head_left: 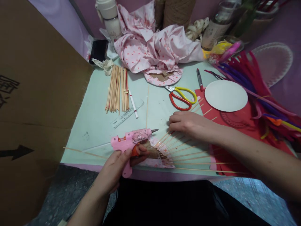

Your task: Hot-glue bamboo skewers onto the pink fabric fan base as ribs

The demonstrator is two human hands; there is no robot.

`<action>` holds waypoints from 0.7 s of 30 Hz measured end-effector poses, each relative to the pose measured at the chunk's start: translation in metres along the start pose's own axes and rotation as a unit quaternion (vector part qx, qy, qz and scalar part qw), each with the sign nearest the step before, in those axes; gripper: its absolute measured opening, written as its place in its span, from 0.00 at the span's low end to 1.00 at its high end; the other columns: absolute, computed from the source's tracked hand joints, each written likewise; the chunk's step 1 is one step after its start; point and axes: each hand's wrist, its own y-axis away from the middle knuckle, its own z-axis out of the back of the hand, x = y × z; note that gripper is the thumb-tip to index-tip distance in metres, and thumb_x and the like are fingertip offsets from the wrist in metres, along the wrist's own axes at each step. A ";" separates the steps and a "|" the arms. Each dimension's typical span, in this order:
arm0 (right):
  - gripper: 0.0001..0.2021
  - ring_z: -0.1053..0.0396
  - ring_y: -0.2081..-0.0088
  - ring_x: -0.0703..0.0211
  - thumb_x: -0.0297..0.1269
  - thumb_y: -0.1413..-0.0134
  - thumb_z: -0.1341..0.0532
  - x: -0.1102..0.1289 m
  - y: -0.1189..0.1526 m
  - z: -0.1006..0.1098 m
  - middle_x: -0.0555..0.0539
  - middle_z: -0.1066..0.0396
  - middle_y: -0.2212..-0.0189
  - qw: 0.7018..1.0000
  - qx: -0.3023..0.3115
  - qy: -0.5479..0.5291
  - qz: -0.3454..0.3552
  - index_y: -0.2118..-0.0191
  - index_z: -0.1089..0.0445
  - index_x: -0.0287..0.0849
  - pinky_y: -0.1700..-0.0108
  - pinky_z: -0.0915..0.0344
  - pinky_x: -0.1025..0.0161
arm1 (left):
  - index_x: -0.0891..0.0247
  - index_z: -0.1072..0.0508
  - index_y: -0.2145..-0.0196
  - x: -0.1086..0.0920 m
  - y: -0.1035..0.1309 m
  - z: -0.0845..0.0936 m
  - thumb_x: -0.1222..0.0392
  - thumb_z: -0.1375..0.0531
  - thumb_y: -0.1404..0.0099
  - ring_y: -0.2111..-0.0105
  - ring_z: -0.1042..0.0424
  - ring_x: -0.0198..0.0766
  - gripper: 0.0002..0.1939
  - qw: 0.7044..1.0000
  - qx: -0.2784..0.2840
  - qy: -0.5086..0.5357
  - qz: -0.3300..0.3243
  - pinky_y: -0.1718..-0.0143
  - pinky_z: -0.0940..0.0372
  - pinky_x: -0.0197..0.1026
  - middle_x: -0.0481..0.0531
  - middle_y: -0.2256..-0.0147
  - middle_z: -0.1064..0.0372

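My left hand point(117, 161) grips a pink hot glue gun point(128, 139), with fingers around its handle and at the orange trigger. A clear glue stick point(97, 147) sticks out of its back end, and its metal nozzle points right. Several thin bamboo sticks point(185, 155) fan out rightward from a cardboard piece edged with pink fabric point(152, 151), partly hidden behind the gun and my left fingers. My right hand point(185, 122) lies over the upper sticks with its fingers curled closed at the topmost one; the fingertips are partly hidden.
Behind lie a bundle of sticks point(115, 89), a ruler point(127, 116), a white pen point(133, 103), scissors point(181, 98) and crumpled pink fabric point(162, 47). A white paper plate point(225, 95) rests on red sheets, beside pipe cleaners point(254, 81). A cardboard panel point(42, 94) stands left.
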 end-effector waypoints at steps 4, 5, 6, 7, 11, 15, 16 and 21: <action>0.08 0.35 0.59 0.57 0.28 0.36 0.42 0.000 0.001 -0.001 0.45 0.29 0.64 1.000 0.001 0.022 -0.012 0.59 0.24 0.40 0.60 0.40 0.61 | 0.63 0.16 0.66 -0.003 0.001 -0.002 0.44 0.34 0.41 0.52 0.23 0.55 0.18 1.000 -0.014 0.001 -0.008 0.44 0.32 0.53 0.57 0.59 0.19; 0.07 0.35 0.59 0.56 0.29 0.36 0.41 -0.001 0.001 -0.001 0.45 0.28 0.63 0.999 0.001 0.032 -0.014 0.59 0.24 0.41 0.60 0.40 0.60 | 0.63 0.16 0.66 -0.003 0.001 -0.002 0.43 0.33 0.41 0.53 0.23 0.55 0.19 1.000 -0.013 0.004 -0.010 0.45 0.31 0.52 0.56 0.59 0.19; 0.07 0.35 0.58 0.56 0.30 0.36 0.40 -0.001 0.001 -0.001 0.45 0.28 0.63 0.999 0.002 0.041 -0.016 0.58 0.24 0.41 0.59 0.41 0.60 | 0.63 0.16 0.66 -0.003 0.000 -0.003 0.43 0.33 0.42 0.54 0.22 0.54 0.19 1.000 -0.011 0.004 -0.007 0.45 0.31 0.51 0.56 0.60 0.18; 0.07 0.35 0.58 0.56 0.31 0.36 0.40 -0.001 0.001 -0.001 0.45 0.28 0.63 0.999 0.003 0.050 -0.017 0.58 0.24 0.41 0.59 0.41 0.59 | 0.62 0.15 0.66 -0.003 0.000 -0.003 0.42 0.33 0.42 0.54 0.22 0.54 0.19 1.000 -0.009 0.002 0.000 0.45 0.31 0.50 0.55 0.60 0.18; 0.09 0.35 0.58 0.56 0.32 0.35 0.41 0.000 0.000 -0.002 0.46 0.27 0.62 0.997 0.008 0.075 -0.028 0.55 0.24 0.42 0.59 0.42 0.59 | 0.60 0.15 0.66 -0.004 -0.001 -0.004 0.42 0.32 0.43 0.52 0.22 0.55 0.18 1.000 -0.013 -0.018 0.015 0.44 0.32 0.47 0.54 0.60 0.17; 0.09 0.35 0.58 0.57 0.33 0.34 0.42 0.005 -0.001 0.000 0.46 0.27 0.61 0.997 -0.004 0.077 -0.016 0.54 0.25 0.42 0.58 0.43 0.60 | 0.62 0.15 0.66 -0.006 0.000 -0.005 0.41 0.31 0.46 0.53 0.21 0.56 0.20 0.999 -0.037 -0.013 0.022 0.43 0.33 0.49 0.55 0.60 0.17; 0.08 0.35 0.57 0.57 0.33 0.34 0.42 0.005 -0.001 0.002 0.46 0.26 0.61 0.997 -0.011 0.079 -0.016 0.55 0.25 0.42 0.58 0.43 0.60 | 0.63 0.15 0.66 -0.006 0.000 -0.005 0.42 0.30 0.46 0.54 0.21 0.56 0.20 0.999 -0.039 -0.007 0.021 0.43 0.33 0.49 0.55 0.60 0.17; 0.08 0.33 0.59 0.55 0.33 0.35 0.43 -0.012 0.000 0.031 0.42 0.27 0.61 0.978 -0.043 0.119 -0.167 0.59 0.26 0.39 0.63 0.46 0.61 | 0.64 0.15 0.68 -0.005 0.001 -0.007 0.41 0.30 0.48 0.53 0.21 0.57 0.22 0.999 -0.051 -0.006 0.019 0.45 0.31 0.48 0.57 0.61 0.17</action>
